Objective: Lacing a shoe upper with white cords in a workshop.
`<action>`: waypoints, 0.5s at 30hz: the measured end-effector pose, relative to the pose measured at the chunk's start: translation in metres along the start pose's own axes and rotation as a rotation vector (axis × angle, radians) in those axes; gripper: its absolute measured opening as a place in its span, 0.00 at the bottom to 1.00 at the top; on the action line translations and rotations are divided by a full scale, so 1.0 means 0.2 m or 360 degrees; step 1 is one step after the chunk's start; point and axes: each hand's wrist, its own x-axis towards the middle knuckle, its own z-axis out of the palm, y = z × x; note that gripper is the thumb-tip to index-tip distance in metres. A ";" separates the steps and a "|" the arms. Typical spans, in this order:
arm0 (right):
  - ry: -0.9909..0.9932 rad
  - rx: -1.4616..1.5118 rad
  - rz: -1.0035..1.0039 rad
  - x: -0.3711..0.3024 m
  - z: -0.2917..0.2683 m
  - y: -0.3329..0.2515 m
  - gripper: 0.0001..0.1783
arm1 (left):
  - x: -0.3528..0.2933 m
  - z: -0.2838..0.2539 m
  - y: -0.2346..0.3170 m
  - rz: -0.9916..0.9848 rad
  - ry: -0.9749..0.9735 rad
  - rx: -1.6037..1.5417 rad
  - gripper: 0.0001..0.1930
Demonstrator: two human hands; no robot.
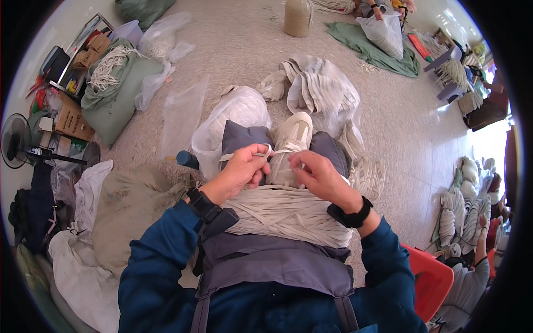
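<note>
A cream sneaker (294, 132) rests between my knees, toe pointing away from me. My left hand (247, 167) is closed at the shoe's left side, pinching a white shoelace (268, 152) that loops around the fingertips. Over the shoe's tongue, my right hand (319, 173) has its fingers bent in, thumb and forefinger close together; whatever lies between them is too small to make out. Across my lap spreads a thick bundle of off-white laces (286, 213), just behind the shoe's heel, on a grey apron (277, 266).
Beyond my knees are a clear plastic bag (239, 108) and a stack of pale shoe pieces (325, 86). More sneakers (367, 176) lie by my right knee. Sacks (130, 205) crowd the left, a fan (16, 141) behind them. A red stool (430, 277) stands right. Other people sit farther off.
</note>
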 end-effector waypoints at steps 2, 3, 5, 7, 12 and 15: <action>0.0210 0.0155 0.0090 0.04 0.02 0.04 0.04 | 0.03 0.03 -0.02 0.0061 0.0091 0.0025 0.12; 0.0427 0.0310 0.0182 0.06 0.04 0.06 0.03 | 0.05 0.03 -0.02 0.0042 0.0126 0.0061 0.12; 0.0446 0.0620 0.0333 0.05 0.02 0.11 0.04 | 0.09 0.03 -0.02 0.0021 0.0156 0.0085 0.12; 0.0406 0.0809 0.0450 0.04 0.00 0.09 0.05 | 0.13 0.00 -0.03 0.0259 0.0180 0.0272 0.09; 0.0347 0.0429 0.0445 -0.06 -0.02 0.07 0.05 | 0.26 0.04 -0.07 0.0956 0.0311 0.0884 0.05; 0.0388 0.0128 0.0498 -0.09 -0.03 0.04 0.04 | 0.26 0.05 -0.06 0.0882 0.0395 0.0832 0.04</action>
